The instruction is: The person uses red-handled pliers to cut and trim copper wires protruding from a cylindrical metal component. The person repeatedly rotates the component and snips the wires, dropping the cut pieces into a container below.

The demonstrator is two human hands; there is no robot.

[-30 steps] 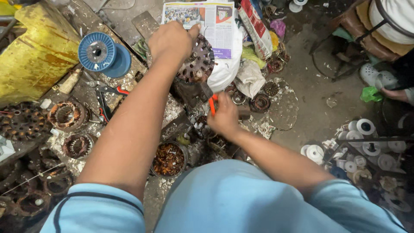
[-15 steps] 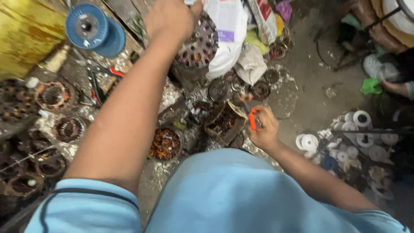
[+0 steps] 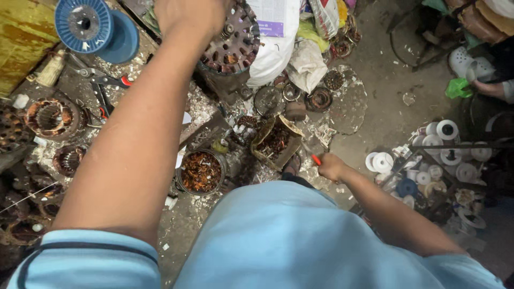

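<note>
A grimy concrete floor (image 3: 391, 91) strewn with white scraps fills the view, crowded with copper-wound stators (image 3: 51, 116), a blue wire spool (image 3: 88, 27), a round tin of copper scrap (image 3: 201, 171), a small open cardboard box (image 3: 276, 142), white bags (image 3: 278, 43) and a cluster of white tape rolls (image 3: 428, 155) at the right. The left hand (image 3: 190, 13) reaches far forward on a straight arm, its fingers curled down over the top edge of a dark perforated rotor disc (image 3: 230, 43) standing near the bags. The right hand (image 3: 332, 167) sits low by the lap, elbow bent, fingers closed in a fist around a red-handled tool (image 3: 316, 159) just right of the box.
</note>
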